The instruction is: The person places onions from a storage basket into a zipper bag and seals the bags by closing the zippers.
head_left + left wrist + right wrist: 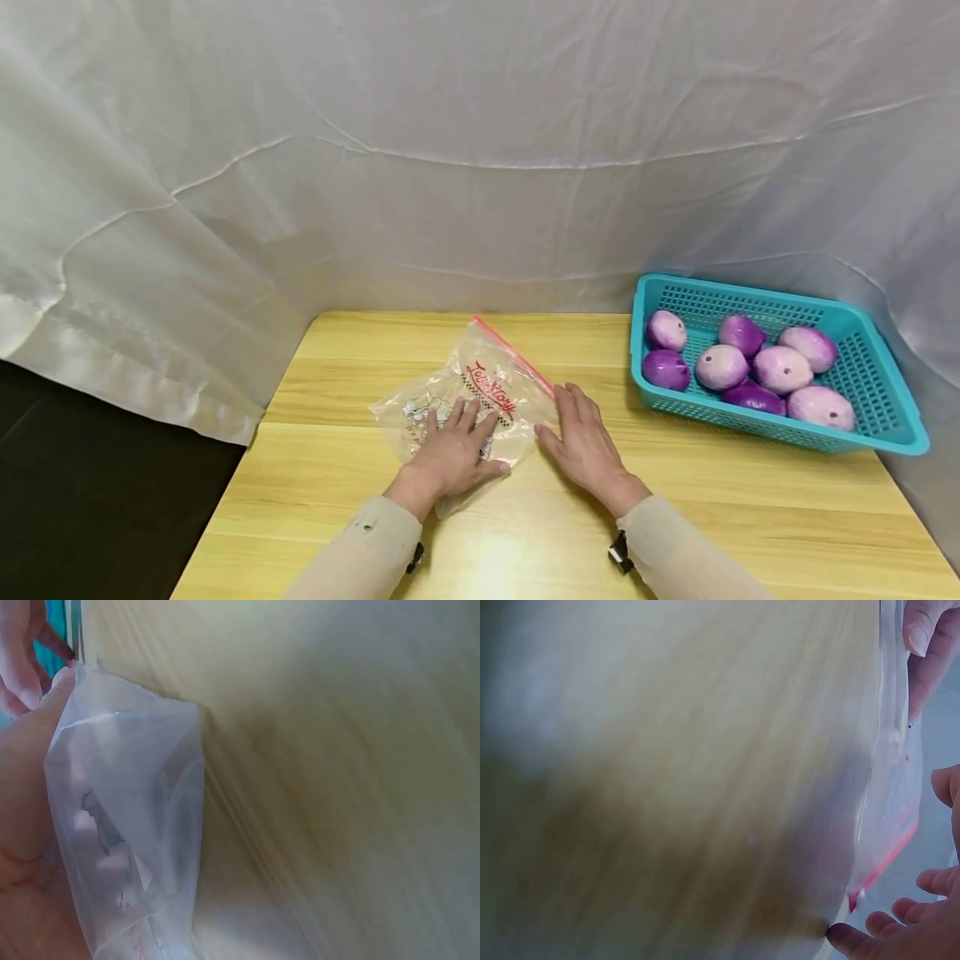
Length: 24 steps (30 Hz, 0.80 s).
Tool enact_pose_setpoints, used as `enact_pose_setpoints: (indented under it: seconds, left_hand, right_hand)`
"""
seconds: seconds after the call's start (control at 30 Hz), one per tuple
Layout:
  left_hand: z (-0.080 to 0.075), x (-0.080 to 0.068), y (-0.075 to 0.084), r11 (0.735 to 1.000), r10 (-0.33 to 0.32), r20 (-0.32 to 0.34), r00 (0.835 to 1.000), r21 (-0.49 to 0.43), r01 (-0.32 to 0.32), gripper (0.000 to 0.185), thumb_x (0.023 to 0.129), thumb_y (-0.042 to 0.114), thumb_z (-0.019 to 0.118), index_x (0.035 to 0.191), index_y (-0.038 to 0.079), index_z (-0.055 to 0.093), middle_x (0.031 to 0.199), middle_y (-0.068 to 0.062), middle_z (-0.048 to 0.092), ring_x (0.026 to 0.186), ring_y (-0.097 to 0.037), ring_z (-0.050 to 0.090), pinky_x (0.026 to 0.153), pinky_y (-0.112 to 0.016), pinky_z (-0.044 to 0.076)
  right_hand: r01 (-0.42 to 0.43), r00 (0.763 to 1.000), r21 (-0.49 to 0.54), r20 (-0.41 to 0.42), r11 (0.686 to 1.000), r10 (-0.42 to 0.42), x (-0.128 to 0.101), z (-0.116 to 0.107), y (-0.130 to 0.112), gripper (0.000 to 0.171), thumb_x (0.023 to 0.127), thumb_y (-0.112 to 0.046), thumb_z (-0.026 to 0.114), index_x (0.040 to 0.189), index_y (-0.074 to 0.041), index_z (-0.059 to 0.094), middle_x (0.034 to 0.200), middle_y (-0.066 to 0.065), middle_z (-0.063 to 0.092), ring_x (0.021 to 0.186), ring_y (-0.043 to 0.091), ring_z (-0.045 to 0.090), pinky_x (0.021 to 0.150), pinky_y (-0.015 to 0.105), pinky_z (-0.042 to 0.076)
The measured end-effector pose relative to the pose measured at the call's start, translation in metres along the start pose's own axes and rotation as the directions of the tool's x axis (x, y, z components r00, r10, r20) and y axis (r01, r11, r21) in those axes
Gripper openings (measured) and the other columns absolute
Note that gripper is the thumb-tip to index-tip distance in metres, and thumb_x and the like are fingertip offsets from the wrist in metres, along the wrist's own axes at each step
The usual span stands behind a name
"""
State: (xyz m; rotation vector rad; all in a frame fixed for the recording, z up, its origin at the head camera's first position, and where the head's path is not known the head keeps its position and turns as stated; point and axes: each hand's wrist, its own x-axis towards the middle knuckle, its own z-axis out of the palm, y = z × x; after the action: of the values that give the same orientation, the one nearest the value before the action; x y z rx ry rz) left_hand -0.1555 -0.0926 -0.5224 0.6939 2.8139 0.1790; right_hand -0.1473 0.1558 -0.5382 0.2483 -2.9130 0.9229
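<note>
A clear plastic zip bag [525,375] with red lettering and a pink-red zip strip lies at a slant on the wooden table. My left hand [453,454] rests on its printed lower part, fingers spread and straight. At the bag's right corner, by the end of the zip strip, is my right hand [585,442], its fingers extended and holding nothing. Part of the bag's print is hidden under the left hand. In the left wrist view the bag [135,802] bulges a little off the table beside the palm.
To the right stands a turquoise plastic basket [888,408] with several purple onions [782,369] in it. The wooden table [315,517] ends at the left against a dark area. A pale cloth [480,208] hangs behind the table and along its sides.
</note>
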Motion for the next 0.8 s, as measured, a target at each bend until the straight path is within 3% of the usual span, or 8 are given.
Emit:
enact_pose_setpoints:
  seconds: [0.3,0.5,0.63,0.8]
  left_hand:
    - [0.003,-0.002,0.015,0.988,0.146,0.041,0.988,0.053,-0.148,0.093,0.093,0.08,0.048,0.168,0.03,0.025,0.176,-0.008,0.018,0.163,-0.035,0.014,0.124,-0.07,0.014]
    - [-0.003,-0.008,0.015,0.957,0.266,0.089,0.96,0.1,-0.274,0.094,0.085,0.079,0.061,0.165,0.037,0.032,0.176,-0.002,0.019,0.163,-0.032,0.015,0.125,-0.069,0.013]
    - [-0.014,-0.014,0.012,0.956,0.254,0.125,0.959,0.121,-0.269,0.092,0.083,0.072,0.071,0.162,0.041,0.037,0.176,-0.002,0.018,0.163,-0.033,0.013,0.124,-0.071,0.011]
    - [-0.027,-0.021,0.011,0.97,0.209,0.158,0.965,0.089,-0.224,0.084,0.089,0.057,0.075,0.162,0.038,0.038,0.176,-0.006,0.019,0.163,-0.034,0.015,0.123,-0.073,0.012]
  right_hand:
    - [0.101,0.994,-0.07,-0.025,0.992,-0.103,0.002,0.001,0.001,0.081,0.099,-0.036,0.07,0.162,-0.001,0.033,0.164,0.027,0.036,0.151,0.047,0.036,0.12,0.063,0.035]
    - [0.02,1.0,-0.009,-0.006,1.0,-0.02,0.002,-0.004,-0.001,0.077,0.101,-0.038,0.067,0.161,-0.001,0.036,0.163,0.027,0.037,0.148,0.048,0.039,0.118,0.063,0.037]
    - [-0.041,0.999,0.041,-0.01,0.998,0.041,-0.005,-0.005,-0.005,0.072,0.101,-0.036,0.067,0.157,0.0,0.042,0.158,0.026,0.043,0.143,0.046,0.044,0.117,0.061,0.04]
    - [-0.046,0.999,0.066,-0.022,0.997,0.047,-0.019,-0.004,-0.009,0.066,0.099,-0.032,0.069,0.153,0.0,0.047,0.156,0.025,0.046,0.144,0.045,0.044,0.117,0.06,0.039]
